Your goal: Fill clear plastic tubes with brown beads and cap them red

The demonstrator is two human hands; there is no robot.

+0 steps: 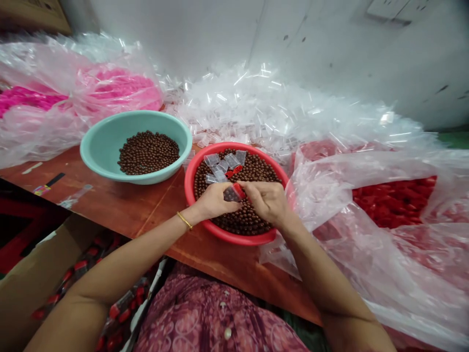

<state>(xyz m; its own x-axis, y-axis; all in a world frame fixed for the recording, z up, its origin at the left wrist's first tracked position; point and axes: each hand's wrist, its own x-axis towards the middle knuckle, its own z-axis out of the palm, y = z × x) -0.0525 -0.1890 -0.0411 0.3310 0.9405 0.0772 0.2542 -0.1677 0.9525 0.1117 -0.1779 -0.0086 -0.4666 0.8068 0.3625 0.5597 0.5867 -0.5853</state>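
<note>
My left hand [214,200] and my right hand [266,200] meet over a red bowl [234,236] full of small brown balls. Both pinch one small clear plastic bag [232,194] that has brown balls and a red piece inside. Several empty small clear bags [224,163] and a loose red piece lie on the balls at the bowl's far side. A gold bangle sits on my left wrist.
A teal bowl [106,142] with more brown balls stands to the left on the wooden table [120,205]. A heap of clear bags [278,112] lies behind, a sack of pink parts [110,88] far left, a sack of red parts [395,200] at right. A cardboard box [44,274] with filled bags sits below left.
</note>
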